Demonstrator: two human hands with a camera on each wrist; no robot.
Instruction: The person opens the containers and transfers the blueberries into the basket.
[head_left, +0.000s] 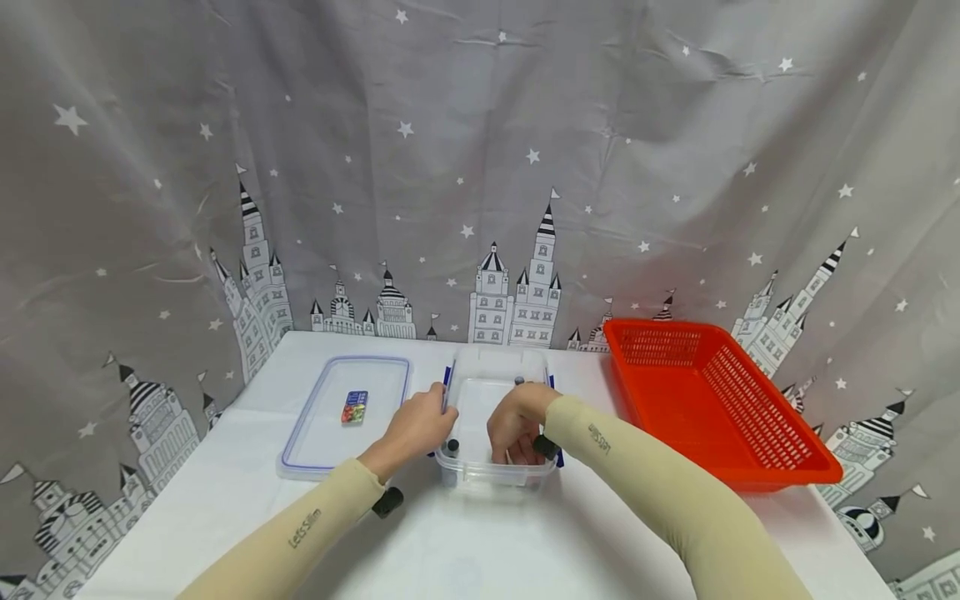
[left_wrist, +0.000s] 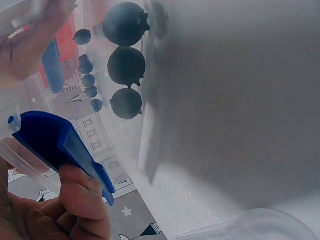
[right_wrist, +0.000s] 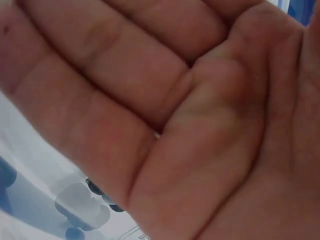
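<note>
A clear plastic container (head_left: 498, 472) with blue side latches stands at the middle of the white table. My left hand (head_left: 420, 421) grips its left side; in the left wrist view its fingers curl at an unfastened blue latch (left_wrist: 67, 145). Round dark blueberries (left_wrist: 126, 66) sit along the container's edges, several small in the distance. In the head view one dark blueberry (head_left: 452, 446) is near the left front corner, another at the back right. My right hand (head_left: 517, 425) reaches down inside the container, fingers bent. Its palm fills the right wrist view; the fingertips are hidden, and so is anything between them.
To the left lies the clear lid (head_left: 322, 417) with a blue seal and a small coloured label (head_left: 355, 408). A red plastic basket (head_left: 678, 400) stands at the right, near the table's edge. Behind the table hangs a grey curtain (head_left: 420, 167) with stars and castles.
</note>
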